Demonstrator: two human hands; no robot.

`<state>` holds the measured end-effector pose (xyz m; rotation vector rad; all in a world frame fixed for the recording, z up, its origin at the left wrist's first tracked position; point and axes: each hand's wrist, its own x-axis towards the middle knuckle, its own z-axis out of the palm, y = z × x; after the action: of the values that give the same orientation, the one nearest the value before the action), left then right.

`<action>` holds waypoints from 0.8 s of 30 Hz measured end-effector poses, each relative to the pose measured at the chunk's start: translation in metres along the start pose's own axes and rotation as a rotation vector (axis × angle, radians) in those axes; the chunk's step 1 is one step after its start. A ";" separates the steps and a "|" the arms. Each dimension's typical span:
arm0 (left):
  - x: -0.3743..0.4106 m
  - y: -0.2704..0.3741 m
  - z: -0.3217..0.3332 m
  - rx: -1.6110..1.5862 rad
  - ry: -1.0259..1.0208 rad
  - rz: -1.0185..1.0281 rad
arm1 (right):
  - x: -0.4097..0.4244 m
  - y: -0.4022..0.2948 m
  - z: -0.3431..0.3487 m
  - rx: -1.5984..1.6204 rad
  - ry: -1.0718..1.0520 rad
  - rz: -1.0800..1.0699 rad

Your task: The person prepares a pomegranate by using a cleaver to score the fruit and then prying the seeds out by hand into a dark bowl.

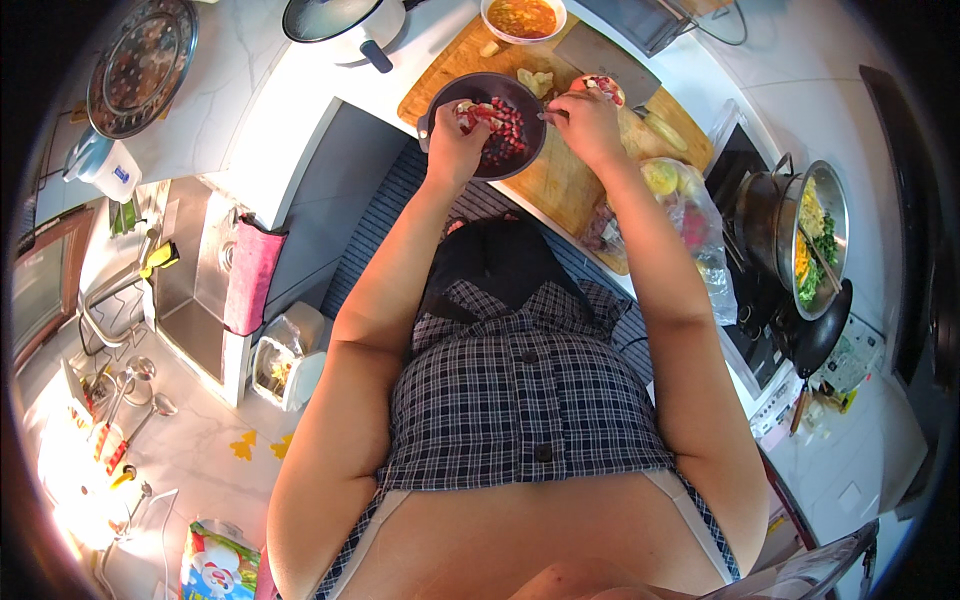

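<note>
My left hand (457, 146) holds a piece of pomegranate (475, 114) over a dark round bowl (491, 172) with loose red pomegranate seeds (511, 129) in it. The bowl reaches over the front edge of the wooden cutting board (551, 180). My right hand (585, 124) is just right of the bowl's rim, fingers pinched together; whether something small is between them I cannot tell. Another cut pomegranate piece (604, 88) lies beyond that hand, by the broad blade of a cleaver (607, 60). Pale peel or pith (535, 81) lies on the board.
A bowl of orange-red food (523, 16) stands at the board's far edge. A white pot (345, 34) is to the left. On the right are a plastic bag of fruit (694, 217) and a steel bowl of chopped food with chopsticks (821, 240), near the stove (739, 157).
</note>
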<state>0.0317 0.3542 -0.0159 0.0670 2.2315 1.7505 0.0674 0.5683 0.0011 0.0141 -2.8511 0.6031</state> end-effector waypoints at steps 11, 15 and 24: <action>0.002 -0.013 -0.002 -0.033 -0.018 -0.025 | -0.028 -0.005 -0.002 -0.242 -0.186 0.217; 0.000 -0.005 -0.002 -0.038 -0.032 -0.050 | -0.030 0.001 0.002 -0.070 0.050 0.163; -0.005 -0.001 -0.001 -0.087 -0.046 -0.038 | -0.008 -0.032 -0.011 0.225 0.235 -0.033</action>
<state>0.0360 0.3518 -0.0153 0.0459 2.1076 1.8054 0.0789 0.5432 0.0215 0.0260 -2.5408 0.8548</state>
